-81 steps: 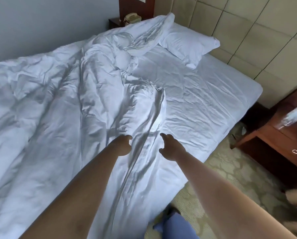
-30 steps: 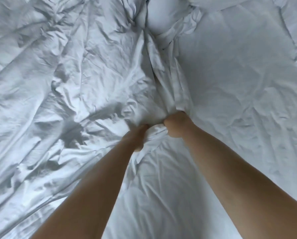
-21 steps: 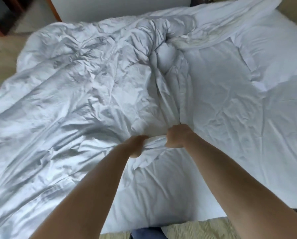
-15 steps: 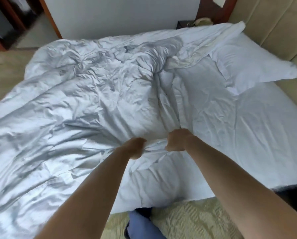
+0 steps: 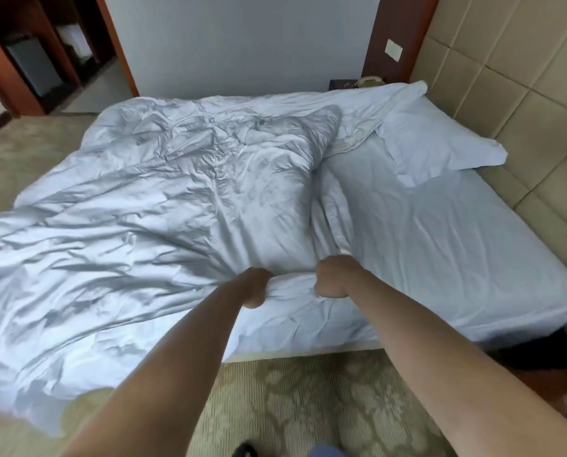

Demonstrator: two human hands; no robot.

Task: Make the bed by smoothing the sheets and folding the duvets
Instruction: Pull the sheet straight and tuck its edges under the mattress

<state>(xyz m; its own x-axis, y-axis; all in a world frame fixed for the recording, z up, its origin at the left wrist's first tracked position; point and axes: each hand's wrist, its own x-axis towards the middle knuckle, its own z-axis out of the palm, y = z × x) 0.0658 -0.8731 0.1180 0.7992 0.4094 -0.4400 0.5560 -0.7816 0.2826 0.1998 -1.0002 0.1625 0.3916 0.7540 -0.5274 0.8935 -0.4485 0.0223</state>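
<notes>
**Both hands gripping the duvet edge**

Head view: the left hand (image 5: 255,286) and the right hand (image 5: 333,277) are both curled tight into fists around a bunched edge of the crumpled white duvet (image 5: 163,225), close together near the bed's near side. The duvet lies heaped over the left part of the bed, spilling toward the patterned beige carpet (image 5: 308,400). To the right the wrinkled white fitted sheet (image 5: 456,245) lies uncovered, with a white pillow (image 5: 433,143) against the padded beige headboard (image 5: 519,94)
</notes>
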